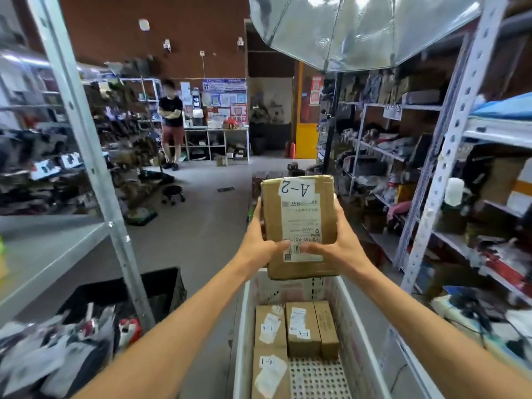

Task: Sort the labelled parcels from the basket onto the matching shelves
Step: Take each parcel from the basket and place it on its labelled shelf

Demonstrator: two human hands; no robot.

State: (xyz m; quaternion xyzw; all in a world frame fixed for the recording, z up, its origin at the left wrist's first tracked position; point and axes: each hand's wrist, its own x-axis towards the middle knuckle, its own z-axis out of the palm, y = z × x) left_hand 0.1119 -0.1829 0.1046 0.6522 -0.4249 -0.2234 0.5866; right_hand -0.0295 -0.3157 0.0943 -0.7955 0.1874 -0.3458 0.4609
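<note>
Head view of an aisle between shelving. Both arms reach forward and hold one cardboard parcel (299, 226) raised above the far end of the white perforated basket (244, 326). The left hand (259, 243) grips the parcel's left edge: its fingers curl round the side and its thumb lies across the lower face, beside the barcode. The right hand (336, 246) mirrors this on the right edge, its thumb pointing inward toward the same barcode. The two thumb tips are near each other but apart. The parcel's face is turned to the camera, and its handwritten sticker, "A-2", reads upside down at the top. In the basket, on the floor of its near half, lie further brown parcels (302, 326) side by side, three of them with stickers marked "A-1". A grey metal shelf (43, 254) stands at left, with a black bin (123, 292) of bagged packets below it. Stocked racks (431, 197) line the right. A person (171, 122) stands in the background with arms folded.
</note>
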